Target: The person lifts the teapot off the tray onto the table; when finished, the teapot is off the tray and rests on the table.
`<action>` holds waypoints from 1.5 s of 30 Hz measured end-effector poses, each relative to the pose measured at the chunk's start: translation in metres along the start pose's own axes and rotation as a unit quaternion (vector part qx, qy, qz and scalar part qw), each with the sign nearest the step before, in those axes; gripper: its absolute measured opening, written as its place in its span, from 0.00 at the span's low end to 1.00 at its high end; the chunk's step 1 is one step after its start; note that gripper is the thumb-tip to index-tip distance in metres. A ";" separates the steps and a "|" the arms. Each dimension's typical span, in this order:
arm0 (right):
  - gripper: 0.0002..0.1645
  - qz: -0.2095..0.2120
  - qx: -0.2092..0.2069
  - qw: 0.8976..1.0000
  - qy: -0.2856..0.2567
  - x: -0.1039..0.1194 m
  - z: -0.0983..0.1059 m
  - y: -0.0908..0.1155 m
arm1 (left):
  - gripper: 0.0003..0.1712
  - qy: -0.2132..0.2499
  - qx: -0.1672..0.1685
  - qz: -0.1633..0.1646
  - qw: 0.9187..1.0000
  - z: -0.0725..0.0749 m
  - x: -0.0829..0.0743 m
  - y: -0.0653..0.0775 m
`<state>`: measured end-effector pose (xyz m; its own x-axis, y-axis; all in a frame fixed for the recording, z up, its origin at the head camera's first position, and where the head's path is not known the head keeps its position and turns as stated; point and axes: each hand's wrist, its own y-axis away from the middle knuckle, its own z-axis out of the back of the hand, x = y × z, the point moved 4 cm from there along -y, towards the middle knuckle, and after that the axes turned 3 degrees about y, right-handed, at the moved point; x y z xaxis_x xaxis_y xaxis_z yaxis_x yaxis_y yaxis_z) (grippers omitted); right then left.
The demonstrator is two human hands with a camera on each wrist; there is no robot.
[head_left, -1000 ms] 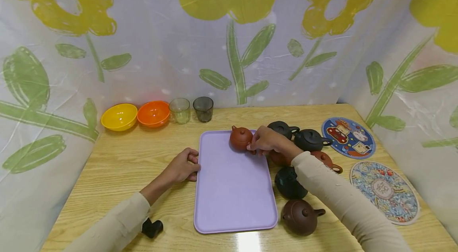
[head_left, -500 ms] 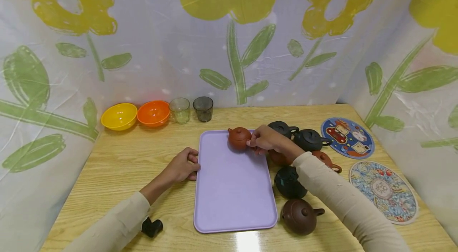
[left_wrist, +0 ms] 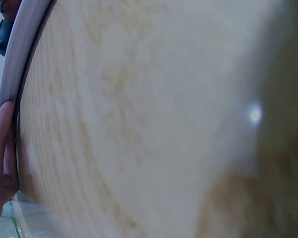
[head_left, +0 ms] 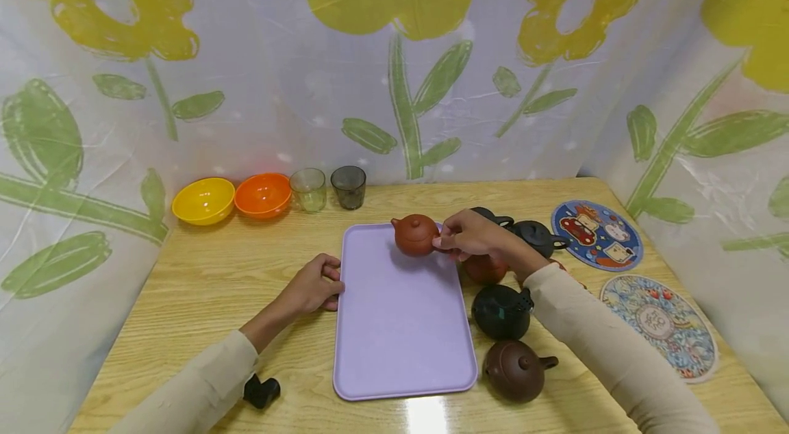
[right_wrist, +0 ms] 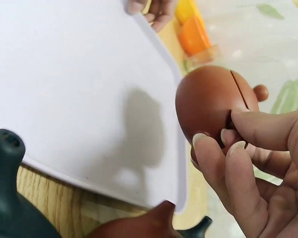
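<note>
My right hand [head_left: 474,237] pinches the handle of a small reddish-brown clay teapot [head_left: 416,235] between thumb and fingers. The teapot hangs above the far right part of a lilac tray [head_left: 403,324], and its shadow falls on the tray in the right wrist view. Seen from that wrist, the teapot [right_wrist: 208,101] is tipped sideways in the picture, lid knob to the right. At the tray's left edge, my left hand [head_left: 316,285] holds the rim with bent fingers; in the left wrist view its fingers [left_wrist: 1,144] touch the rim.
Right of the tray stand a dark green teapot [head_left: 501,312], a dark brown teapot [head_left: 514,371], a red teapot [head_left: 485,270] and black ones [head_left: 535,235]. Two round mats [head_left: 596,234] lie farther right. Bowls [head_left: 203,201] and glasses [head_left: 348,187] line the back left.
The reddish-brown teapot has shifted slightly left and risen off the tray in my right hand, which lifted with it. My left hand stays at the tray's edge.
</note>
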<state>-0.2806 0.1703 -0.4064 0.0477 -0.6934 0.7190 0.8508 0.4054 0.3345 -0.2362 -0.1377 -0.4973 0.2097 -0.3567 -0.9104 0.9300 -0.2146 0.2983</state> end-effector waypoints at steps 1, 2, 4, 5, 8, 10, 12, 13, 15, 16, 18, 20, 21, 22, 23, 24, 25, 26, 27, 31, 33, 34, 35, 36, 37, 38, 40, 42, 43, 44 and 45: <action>0.14 0.012 0.003 1.000 0.006 0.000 0.002 0.003 | 0.28 0.000 0.000 0.000 1.000 0.000 0.000 0.000; 0.14 0.018 0.005 1.000 0.008 0.000 0.004 0.006 | 0.28 0.001 0.001 0.001 1.000 0.000 0.000 0.000; 0.13 0.027 0.010 1.000 0.009 -0.002 0.008 0.012 | 0.28 0.001 0.002 0.003 1.000 0.000 -0.001 0.000; 0.13 0.028 0.012 0.999 0.009 -0.003 0.010 0.015 | 0.28 0.001 0.002 0.004 1.000 0.000 -0.001 0.000; 0.14 0.018 0.013 1.000 0.000 -0.007 0.015 0.025 | 0.28 0.001 0.003 0.006 1.000 0.000 -0.002 0.000; 0.15 0.017 0.013 1.000 -0.002 -0.011 0.019 0.032 | 0.28 0.001 0.003 0.006 1.000 0.000 -0.002 0.000; 0.17 0.018 0.012 1.000 -0.003 -0.014 0.022 0.039 | 0.28 0.002 0.003 0.006 1.000 0.000 -0.002 0.000; 0.17 0.023 0.013 1.000 -0.002 -0.016 0.023 0.043 | 0.28 0.003 0.003 0.006 1.000 0.000 -0.002 0.000; 0.18 0.035 0.014 0.999 -0.001 -0.020 0.026 0.050 | 0.28 0.002 0.002 0.006 1.000 0.000 -0.001 -0.001; 0.19 0.039 0.014 0.999 -0.002 -0.021 0.027 0.053 | 0.28 0.002 0.002 0.006 1.000 0.000 -0.001 -0.001; 0.19 0.046 0.016 0.999 -0.003 -0.024 0.030 0.060 | 0.28 -0.001 0.003 0.006 1.000 0.000 -0.001 0.000; 0.19 0.052 0.015 0.999 0.001 -0.027 0.032 0.066 | 0.28 -0.001 0.005 0.006 1.000 0.000 -0.001 0.000; 0.18 0.053 0.015 0.998 0.002 -0.028 0.033 0.069 | 0.28 0.000 0.005 0.006 1.000 0.000 -0.001 0.001; 0.18 0.054 0.015 0.998 0.004 -0.030 0.034 0.072 | 0.29 -0.001 0.007 0.006 1.000 -0.001 -0.001 0.001; 0.18 0.056 0.015 0.998 0.005 -0.031 0.035 0.076 | 0.29 0.000 0.007 0.006 1.000 -0.001 -0.001 0.001; 0.18 0.058 0.015 0.998 0.006 -0.032 0.036 0.079 | 0.29 0.000 0.008 0.005 1.000 -0.001 -0.001 0.001; 0.17 0.057 0.014 0.998 0.003 -0.034 0.036 0.082 | 0.29 0.000 0.009 0.004 1.000 -0.001 -0.001 0.001; 0.17 0.058 0.014 0.998 0.001 -0.035 0.037 0.085 | 0.29 0.000 0.010 0.003 1.000 -0.001 -0.001 0.001; 0.17 0.059 0.015 0.998 -0.002 -0.037 0.038 0.088 | 0.30 0.000 0.011 0.003 1.000 -0.001 0.000 0.001; 0.15 0.067 0.021 0.997 -0.008 -0.042 0.041 0.102 | 0.29 -0.002 0.011 0.003 1.000 -0.001 0.001 -0.001; 0.13 0.074 0.026 0.997 -0.007 -0.046 0.043 0.110 | 0.29 -0.002 0.009 0.006 1.000 -0.001 0.001 -0.001; 0.12 0.079 0.029 0.996 -0.009 -0.047 0.044 0.114 | 0.28 -0.003 0.010 0.006 1.000 -0.002 0.001 -0.002; 0.12 0.084 0.033 0.996 -0.010 -0.049 0.045 0.118 | 0.28 -0.003 0.008 0.008 1.000 -0.002 0.002 -0.002; 0.11 0.091 0.036 0.995 -0.013 -0.051 0.046 0.122 | 0.28 -0.001 0.007 0.010 1.000 -0.002 0.002 -0.002; 0.10 0.098 0.041 0.994 -0.017 -0.054 0.047 0.125 | 0.28 0.000 0.005 0.011 1.000 -0.002 0.002 -0.002; 0.10 0.103 0.046 0.993 -0.019 -0.056 0.047 0.129 | 0.27 0.001 0.004 0.013 1.000 -0.002 0.002 -0.002; 0.09 0.112 0.051 0.992 -0.019 -0.060 0.049 0.137 | 0.27 0.001 0.002 0.014 1.000 -0.002 0.001 -0.002; 0.08 0.116 0.050 0.992 -0.011 -0.065 0.050 0.143 | 0.26 0.002 -0.001 0.014 1.000 -0.001 0.000 -0.001; 0.08 0.116 0.048 0.992 -0.006 -0.067 0.050 0.146 | 0.26 0.000 -0.001 0.013 1.000 -0.001 0.000 -0.001; 0.08 0.115 0.047 0.992 -0.004 -0.070 0.051 0.149 | 0.26 -0.001 0.000 0.012 1.000 -0.001 0.000 -0.001; 0.08 0.116 0.045 0.992 -0.002 -0.072 0.051 0.152 | 0.26 -0.002 -0.001 0.011 1.000 0.000 0.000 -0.001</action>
<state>-0.1820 0.3123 -0.3761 0.2341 -0.5738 0.7849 0.7670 0.6051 0.2136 -0.2366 -0.1371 -0.4974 0.2291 -0.3653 -0.9023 0.9256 -0.2052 0.3181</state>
